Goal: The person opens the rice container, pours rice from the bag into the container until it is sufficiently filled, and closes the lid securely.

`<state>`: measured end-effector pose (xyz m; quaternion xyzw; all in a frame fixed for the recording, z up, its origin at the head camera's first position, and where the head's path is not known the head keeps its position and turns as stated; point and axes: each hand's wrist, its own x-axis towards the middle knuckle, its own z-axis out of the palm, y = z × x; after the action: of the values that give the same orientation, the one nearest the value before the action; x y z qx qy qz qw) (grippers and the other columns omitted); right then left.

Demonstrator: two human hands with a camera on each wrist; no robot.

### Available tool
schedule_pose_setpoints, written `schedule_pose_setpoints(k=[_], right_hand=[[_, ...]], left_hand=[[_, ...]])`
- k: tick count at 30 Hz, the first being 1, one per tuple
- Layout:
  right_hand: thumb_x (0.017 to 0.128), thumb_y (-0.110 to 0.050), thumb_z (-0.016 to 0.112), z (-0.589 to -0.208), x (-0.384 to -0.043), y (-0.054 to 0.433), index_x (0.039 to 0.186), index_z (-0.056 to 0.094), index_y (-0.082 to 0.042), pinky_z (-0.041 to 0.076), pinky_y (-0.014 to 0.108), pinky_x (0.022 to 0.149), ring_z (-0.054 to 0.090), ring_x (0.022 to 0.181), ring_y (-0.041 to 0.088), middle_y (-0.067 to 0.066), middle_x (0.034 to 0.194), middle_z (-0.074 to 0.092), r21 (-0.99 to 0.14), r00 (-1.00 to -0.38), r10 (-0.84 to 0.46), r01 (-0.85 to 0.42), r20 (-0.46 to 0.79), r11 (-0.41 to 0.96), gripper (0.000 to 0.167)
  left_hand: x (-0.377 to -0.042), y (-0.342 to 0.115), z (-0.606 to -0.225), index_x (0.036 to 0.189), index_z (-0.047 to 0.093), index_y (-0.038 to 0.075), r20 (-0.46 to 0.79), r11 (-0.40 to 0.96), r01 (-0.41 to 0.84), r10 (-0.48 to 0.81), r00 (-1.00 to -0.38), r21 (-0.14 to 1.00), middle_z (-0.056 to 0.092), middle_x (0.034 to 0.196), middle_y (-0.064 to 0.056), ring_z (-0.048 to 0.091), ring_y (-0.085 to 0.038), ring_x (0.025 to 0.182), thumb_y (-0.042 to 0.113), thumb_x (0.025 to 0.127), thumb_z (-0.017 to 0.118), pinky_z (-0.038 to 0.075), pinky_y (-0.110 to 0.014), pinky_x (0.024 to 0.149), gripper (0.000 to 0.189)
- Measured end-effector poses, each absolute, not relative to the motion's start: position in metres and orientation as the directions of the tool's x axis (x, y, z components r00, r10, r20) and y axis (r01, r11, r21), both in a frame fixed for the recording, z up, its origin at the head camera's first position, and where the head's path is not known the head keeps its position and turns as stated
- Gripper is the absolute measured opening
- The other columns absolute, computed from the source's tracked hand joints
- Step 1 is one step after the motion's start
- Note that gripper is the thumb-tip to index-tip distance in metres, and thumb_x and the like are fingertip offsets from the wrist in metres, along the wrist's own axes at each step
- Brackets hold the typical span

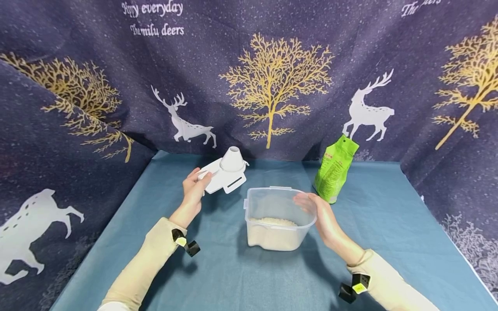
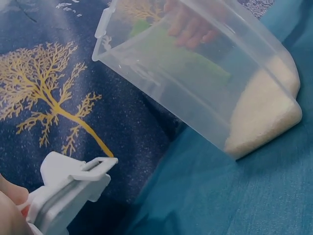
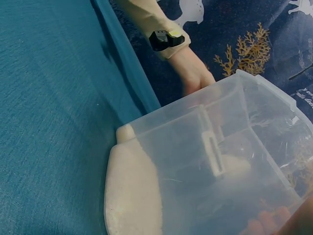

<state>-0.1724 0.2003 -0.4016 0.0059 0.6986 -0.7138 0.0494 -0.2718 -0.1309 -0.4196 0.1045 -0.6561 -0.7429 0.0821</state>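
Note:
A translucent plastic container (image 1: 277, 242) with white rice (image 1: 274, 221) in its bottom stands upright on the cloth, its top uncovered. My right hand (image 1: 324, 216) holds it at the right side, fingers round the back corner and showing through the clear wall. To the left, my left hand (image 1: 193, 190) pinches the edge of a white lid (image 1: 221, 176) with a cone-shaped spout, raised above the cloth and apart from the container. A slotted flap of that lid (image 2: 93, 169) faces the container in the left wrist view.
A green bag (image 1: 336, 170) with printing stands behind the container on the right. Blue cloth (image 1: 249, 280) covers the table. Behind it hangs a dark fabric backdrop (image 1: 210, 52) with gold trees and white deer.

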Motion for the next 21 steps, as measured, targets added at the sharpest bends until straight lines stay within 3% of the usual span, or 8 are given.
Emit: schedule_pose_setpoints(k=[12, 15, 18, 21], right_hand=[[0.105, -0.032, 0.029, -0.406, -0.172, 0.201, 0.133, 0.049, 0.006, 0.028, 0.042, 0.115, 0.061, 0.11, 0.002, -0.011, 0.112, 0.069, -0.997, -0.995, -0.066, 0.076, -0.076, -0.002, 0.05], [0.105, -0.032, 0.029, -0.406, -0.173, 0.202, 0.133, 0.049, 0.006, 0.028, 0.042, 0.115, 0.061, 0.111, 0.002, -0.008, 0.115, 0.069, -0.997, -0.995, -0.067, 0.076, -0.076, 0.006, 0.051], [0.105, -0.032, 0.029, -0.406, -0.173, 0.202, 0.133, 0.049, 0.006, 0.028, 0.042, 0.115, 0.061, 0.111, 0.003, -0.009, 0.115, 0.069, -0.997, -0.995, -0.066, 0.077, -0.078, 0.009, 0.051], [0.106, -0.033, 0.029, -0.406, -0.173, 0.202, 0.134, 0.049, 0.006, 0.028, 0.042, 0.115, 0.061, 0.111, 0.003, -0.011, 0.113, 0.069, -0.997, -0.995, -0.068, 0.077, -0.077, 0.01, 0.051]], left_hand=[[-0.277, -0.134, -0.432, 0.127, 0.052, -0.017, -0.142, -0.133, -0.109, -0.267, -0.953, 0.985, 0.028, 0.155, -0.017, 0.023, -0.029, 0.144, 0.006, 0.091, 0.061, 0.023, -0.036, 0.118, 0.044], [-0.28, -0.136, -0.435, 0.129, 0.05, -0.017, -0.175, -0.136, -0.144, -0.259, -0.95, 0.98, 0.024, 0.157, -0.015, 0.021, -0.028, 0.145, 0.006, 0.092, 0.06, 0.031, -0.031, 0.108, 0.045], [-0.281, -0.137, -0.437, 0.13, 0.048, -0.017, -0.201, -0.14, -0.169, -0.257, -0.945, 0.976, 0.021, 0.158, -0.014, 0.021, -0.027, 0.146, 0.006, 0.093, 0.059, 0.031, -0.027, 0.105, 0.045], [-0.284, -0.138, -0.44, 0.13, 0.047, -0.018, -0.215, -0.151, -0.18, -0.262, -0.941, 0.972, 0.02, 0.158, -0.015, 0.02, -0.028, 0.147, 0.003, 0.092, 0.059, 0.028, -0.031, 0.114, 0.045]])
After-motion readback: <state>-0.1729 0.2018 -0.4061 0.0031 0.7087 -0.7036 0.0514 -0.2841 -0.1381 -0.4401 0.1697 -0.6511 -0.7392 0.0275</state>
